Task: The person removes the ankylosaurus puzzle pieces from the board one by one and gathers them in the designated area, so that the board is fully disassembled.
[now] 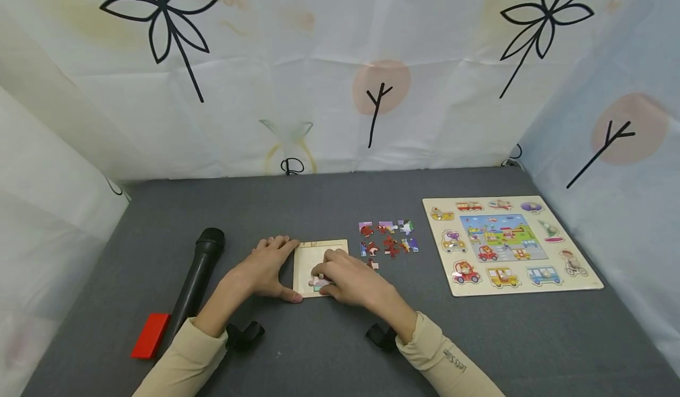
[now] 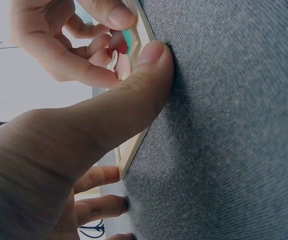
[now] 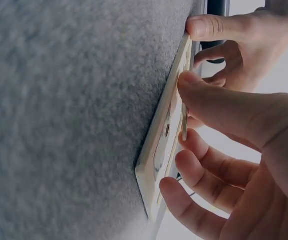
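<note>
My left hand [image 1: 268, 270] holds a small wooden puzzle tray [image 1: 304, 261] along its left side. Its thumb presses the near corner and its fingers reach the far corner. My right hand [image 1: 353, 279] is over the tray's near right part. Between its thumb and a fingertip it pinches a thin jigsaw piece [image 3: 184, 125], seen nearly edge-on in the right wrist view. Under that hand, colored pieces [image 3: 161, 150] lie in the tray, partly hidden. Loose jigsaw pieces [image 1: 390, 245] with red and purple print lie just right of the tray.
A large wooden puzzle board [image 1: 443, 249] with printed vehicles lies on the right of the grey table [image 1: 340, 350]. On the left are a black microphone [image 1: 196, 273] and a red block [image 1: 151, 335]. Printed cloth walls [image 1: 329, 43] stand behind and at the sides.
</note>
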`<move>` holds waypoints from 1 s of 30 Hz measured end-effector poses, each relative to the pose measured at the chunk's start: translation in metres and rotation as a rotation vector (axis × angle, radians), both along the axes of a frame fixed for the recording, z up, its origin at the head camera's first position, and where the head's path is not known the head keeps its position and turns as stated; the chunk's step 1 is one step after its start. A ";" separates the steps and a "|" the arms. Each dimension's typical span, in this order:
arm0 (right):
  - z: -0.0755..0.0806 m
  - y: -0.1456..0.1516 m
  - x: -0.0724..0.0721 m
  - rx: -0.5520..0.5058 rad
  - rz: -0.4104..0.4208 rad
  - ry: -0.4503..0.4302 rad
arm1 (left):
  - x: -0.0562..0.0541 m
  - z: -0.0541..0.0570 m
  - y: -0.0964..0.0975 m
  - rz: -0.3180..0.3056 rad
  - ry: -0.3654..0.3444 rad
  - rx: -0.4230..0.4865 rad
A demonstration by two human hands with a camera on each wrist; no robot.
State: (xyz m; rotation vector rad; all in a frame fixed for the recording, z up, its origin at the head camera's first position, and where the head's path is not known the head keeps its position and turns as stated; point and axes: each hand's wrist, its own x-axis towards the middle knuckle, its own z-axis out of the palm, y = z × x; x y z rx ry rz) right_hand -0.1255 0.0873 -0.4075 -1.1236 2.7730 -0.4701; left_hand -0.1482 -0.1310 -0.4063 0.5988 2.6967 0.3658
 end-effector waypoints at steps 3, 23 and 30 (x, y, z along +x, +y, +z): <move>0.002 0.004 0.001 -0.019 -0.015 0.003 | 0.000 0.000 0.000 -0.003 0.002 0.001; 0.012 0.076 0.001 -0.055 -0.103 -0.006 | -0.001 -0.005 -0.001 0.008 0.011 0.003; 0.011 0.104 0.001 -0.037 -0.170 -0.014 | -0.002 -0.006 -0.001 0.001 0.021 0.003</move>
